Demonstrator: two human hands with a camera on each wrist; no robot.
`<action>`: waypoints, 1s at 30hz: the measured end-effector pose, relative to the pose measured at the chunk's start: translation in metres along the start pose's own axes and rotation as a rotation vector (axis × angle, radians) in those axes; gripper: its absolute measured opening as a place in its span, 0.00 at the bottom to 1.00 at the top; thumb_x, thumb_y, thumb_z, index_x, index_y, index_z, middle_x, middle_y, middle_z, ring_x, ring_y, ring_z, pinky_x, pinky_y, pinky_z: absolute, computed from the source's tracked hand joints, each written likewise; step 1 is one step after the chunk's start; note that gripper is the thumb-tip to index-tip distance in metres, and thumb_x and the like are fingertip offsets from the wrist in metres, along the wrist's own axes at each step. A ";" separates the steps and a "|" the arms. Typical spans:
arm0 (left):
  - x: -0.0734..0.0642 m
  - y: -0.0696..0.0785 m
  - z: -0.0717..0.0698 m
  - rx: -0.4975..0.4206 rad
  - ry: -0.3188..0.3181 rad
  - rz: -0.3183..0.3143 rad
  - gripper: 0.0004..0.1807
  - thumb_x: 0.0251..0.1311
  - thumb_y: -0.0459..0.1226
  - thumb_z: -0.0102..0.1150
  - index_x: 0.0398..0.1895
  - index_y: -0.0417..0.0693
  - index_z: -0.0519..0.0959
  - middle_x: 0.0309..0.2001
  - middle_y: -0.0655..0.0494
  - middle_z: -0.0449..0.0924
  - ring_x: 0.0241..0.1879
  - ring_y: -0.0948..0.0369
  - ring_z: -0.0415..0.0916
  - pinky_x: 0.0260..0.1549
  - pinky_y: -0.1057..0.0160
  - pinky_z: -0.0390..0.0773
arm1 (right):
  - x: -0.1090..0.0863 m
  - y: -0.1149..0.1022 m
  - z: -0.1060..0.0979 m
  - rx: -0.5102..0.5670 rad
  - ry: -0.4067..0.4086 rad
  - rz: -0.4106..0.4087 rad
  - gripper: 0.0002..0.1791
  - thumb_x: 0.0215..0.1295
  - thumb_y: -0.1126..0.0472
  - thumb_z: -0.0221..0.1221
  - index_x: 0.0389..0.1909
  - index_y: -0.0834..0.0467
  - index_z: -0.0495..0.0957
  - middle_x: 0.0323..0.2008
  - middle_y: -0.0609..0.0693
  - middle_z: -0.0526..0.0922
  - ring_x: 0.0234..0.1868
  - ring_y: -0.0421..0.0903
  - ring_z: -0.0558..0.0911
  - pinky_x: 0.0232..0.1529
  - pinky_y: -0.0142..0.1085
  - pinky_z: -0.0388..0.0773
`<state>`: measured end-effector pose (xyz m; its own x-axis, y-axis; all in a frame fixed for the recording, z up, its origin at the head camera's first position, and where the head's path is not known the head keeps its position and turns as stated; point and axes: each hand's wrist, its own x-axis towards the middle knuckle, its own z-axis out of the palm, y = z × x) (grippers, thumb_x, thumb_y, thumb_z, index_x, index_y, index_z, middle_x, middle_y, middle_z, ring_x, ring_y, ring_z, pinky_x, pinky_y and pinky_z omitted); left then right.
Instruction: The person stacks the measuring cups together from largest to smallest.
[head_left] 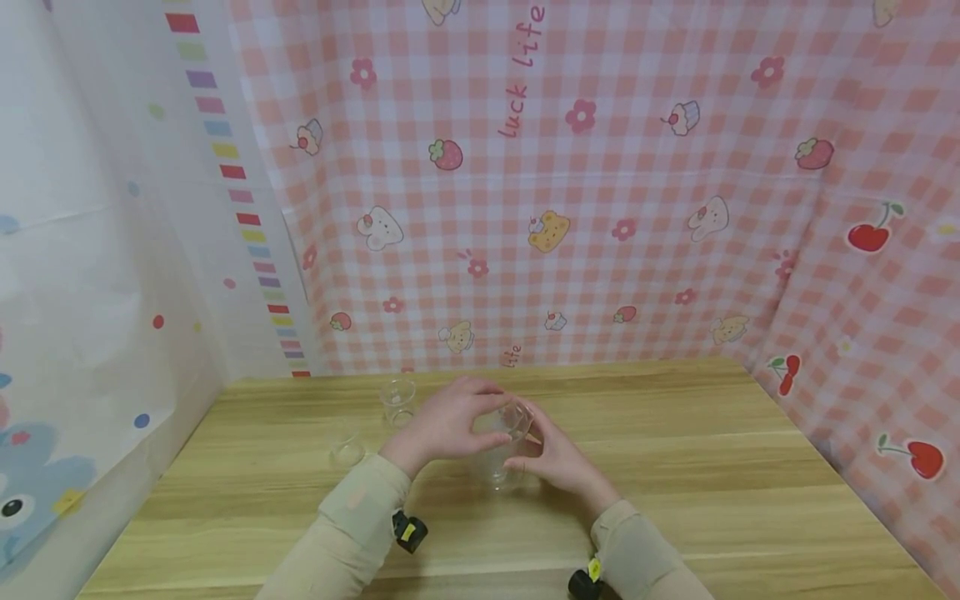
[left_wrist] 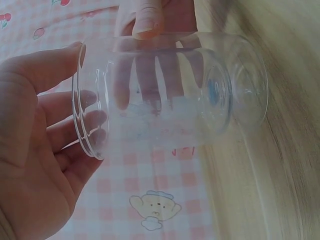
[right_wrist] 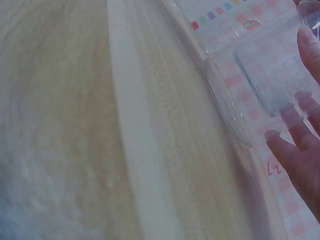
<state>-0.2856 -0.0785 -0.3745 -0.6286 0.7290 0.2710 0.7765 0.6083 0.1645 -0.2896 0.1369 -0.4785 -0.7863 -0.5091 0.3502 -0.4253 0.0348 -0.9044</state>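
Two clear plastic cups, one nested inside the other, are between my hands over the middle of the table. In the left wrist view their two rims lie close together, and the inner base sits short of the outer base. My left hand holds the rim end, thumb on one side and fingers on the other. Round the body of the outer cup, my right hand grips with the thumb in front and the fingers spread behind, seen through the clear wall. The right wrist view catches only part of the cups and the right fingers.
Left of my hands, another clear cup stands on the wooden table near its back edge. A further clear cup is nearer and more to the left. Checked pink cloth hangs behind the table.
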 end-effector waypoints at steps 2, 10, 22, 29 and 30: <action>0.000 0.000 0.000 0.000 0.000 0.001 0.31 0.63 0.53 0.62 0.64 0.46 0.77 0.61 0.46 0.76 0.61 0.50 0.72 0.62 0.50 0.71 | 0.000 0.000 0.000 0.003 0.001 -0.004 0.48 0.57 0.72 0.68 0.75 0.60 0.52 0.71 0.63 0.61 0.72 0.60 0.60 0.66 0.45 0.67; 0.001 0.000 0.001 0.006 -0.007 -0.011 0.31 0.63 0.53 0.62 0.64 0.47 0.76 0.61 0.47 0.76 0.61 0.51 0.71 0.62 0.50 0.70 | 0.001 0.001 0.001 0.010 0.005 -0.003 0.48 0.56 0.73 0.68 0.75 0.61 0.52 0.72 0.64 0.60 0.72 0.62 0.60 0.66 0.46 0.66; 0.002 0.003 -0.002 0.021 -0.033 -0.022 0.30 0.63 0.53 0.62 0.64 0.47 0.76 0.61 0.47 0.76 0.61 0.51 0.71 0.62 0.50 0.70 | 0.000 -0.002 0.001 0.013 0.010 0.006 0.48 0.56 0.74 0.68 0.75 0.61 0.52 0.72 0.63 0.59 0.72 0.61 0.60 0.67 0.49 0.65; 0.002 0.003 -0.002 0.015 -0.022 -0.024 0.30 0.63 0.53 0.62 0.64 0.48 0.77 0.60 0.48 0.77 0.60 0.51 0.72 0.61 0.50 0.71 | 0.000 -0.001 0.001 0.016 -0.004 -0.012 0.48 0.57 0.72 0.68 0.75 0.61 0.52 0.72 0.63 0.60 0.72 0.61 0.60 0.66 0.50 0.66; 0.002 0.003 -0.002 0.012 -0.017 -0.024 0.29 0.63 0.53 0.62 0.63 0.48 0.77 0.60 0.48 0.77 0.60 0.51 0.72 0.60 0.50 0.71 | 0.000 -0.001 0.001 0.015 -0.005 -0.015 0.48 0.57 0.72 0.68 0.75 0.61 0.52 0.72 0.63 0.60 0.72 0.61 0.60 0.66 0.49 0.66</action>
<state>-0.2838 -0.0760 -0.3715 -0.6474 0.7197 0.2507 0.7609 0.6292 0.1588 -0.2888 0.1364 -0.4780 -0.7776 -0.5136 0.3627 -0.4303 0.0142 -0.9026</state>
